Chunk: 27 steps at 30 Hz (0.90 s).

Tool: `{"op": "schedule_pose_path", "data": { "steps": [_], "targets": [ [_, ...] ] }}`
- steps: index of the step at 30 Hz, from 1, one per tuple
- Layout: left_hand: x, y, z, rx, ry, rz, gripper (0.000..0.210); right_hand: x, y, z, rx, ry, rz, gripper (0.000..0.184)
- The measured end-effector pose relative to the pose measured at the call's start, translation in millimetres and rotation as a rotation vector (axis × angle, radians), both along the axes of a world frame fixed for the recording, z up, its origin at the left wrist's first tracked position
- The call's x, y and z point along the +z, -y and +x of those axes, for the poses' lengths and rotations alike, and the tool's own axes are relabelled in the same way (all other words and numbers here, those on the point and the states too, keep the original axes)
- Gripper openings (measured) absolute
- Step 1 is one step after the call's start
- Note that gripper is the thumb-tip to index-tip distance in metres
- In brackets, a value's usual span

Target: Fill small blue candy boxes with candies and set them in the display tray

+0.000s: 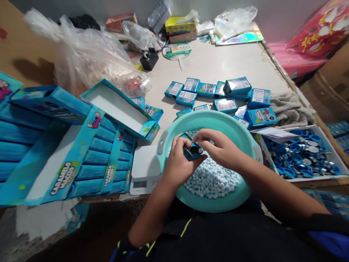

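Where left fingers (pixel 178 146) wrap the box (pixel 190 155), its sides hide; opening shadowed.

Tabletop (pixel 237 60) beyond my left hand (pixel 178 160) looks fairly bright, but it's pretty dark below my grip. Plastic bag (pixel 91 52) up and left catches some glare, and everything stretches toward the edges.

Turquoise basin (pixel 212 206), pale-blue-and-white candies (pixel 211 178)
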State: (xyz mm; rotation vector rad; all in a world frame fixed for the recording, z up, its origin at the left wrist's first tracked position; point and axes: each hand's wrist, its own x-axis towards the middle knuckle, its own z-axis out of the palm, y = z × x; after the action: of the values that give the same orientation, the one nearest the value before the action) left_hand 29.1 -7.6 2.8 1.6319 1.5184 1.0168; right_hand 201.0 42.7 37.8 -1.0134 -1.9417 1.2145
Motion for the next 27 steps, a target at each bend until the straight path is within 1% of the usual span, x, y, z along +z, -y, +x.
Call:
{"op": "schedule_pose_path", "data": {
  "steps": [5, 8, 9, 12, 13, 15, 18, 20, 21, 23, 25, 27],
  "targets": [
    [2.5, 0.1, 1.1, 0.018, 0.008, 0.013, 0.044, 0.2, 0.5, 0.1, 0.014, 0.041, -0.067, 0.022],
    [3.9, 1.2, 2.5, 0.039, 0.025, -0.009, 0.044, 0.8, 1.1, -0.1, 0.033, 0.053, -0.081, 0.017],
    [4.0, 1.8, 2.8, 0.047, 0.039, -0.017, 0.046, 0.9, 1.3, -0.2, 0.028, 0.056, -0.086, 0.019],
    [3.3, 3.4, 2.8, 0.059, 0.109, -0.016, 0.06, -0.4, 0.8, -0.9, -0.018, 0.103, -0.12, 0.037],
    [2.9, 3.7, 2.4, 0.06, 0.13, -0.009, 0.068, -1.5, 0.1, -1.3, -0.034, 0.146, -0.118, 0.039],
    [1.6, 3.8, 0.9, 0.067, 0.154, 0.01, 0.083, -5.1, -2.0, -1.8, -0.048, 0.305, -0.054, 0.037],
    [-1.4, 3.7, -2.5, 0.082, 0.172, 0.034, 0.098, -13.4, -4.9, 1.2, -0.029, 0.68, 0.07, 0.036],
    [-3.2, 4.6, -4.7, 0.099, 0.213, 0.05, 0.107, -19.5, -4.7, 8.1, 0.006, 0.881, 0.066, 0.04],
    [-3.6, 5.4, -5.4, 0.11, 0.235, 0.053, 0.109, -22.4, -3.4, 13.1, 0.035, 0.944, 0.047, 0.044],
    [-3.2, 7.6, -6.1, 0.126, 0.263, 0.051, 0.115, -27.3, 1.3, 24.9, 0.109, 1.015, 0.026, 0.059],
    [-1.6, 9.7, -5.7, 0.122, 0.276, 0.038, 0.118, -30.5, 8.2, 35.8, 0.173, 1.045, 0.03, 0.076],
    [-0.5, 10.6, -4.7, 0.106, 0.309, 0.021, 0.118, -32.4, 15.3, 43.2, 0.205, 1.046, 0.017, 0.092]
  ]
}}
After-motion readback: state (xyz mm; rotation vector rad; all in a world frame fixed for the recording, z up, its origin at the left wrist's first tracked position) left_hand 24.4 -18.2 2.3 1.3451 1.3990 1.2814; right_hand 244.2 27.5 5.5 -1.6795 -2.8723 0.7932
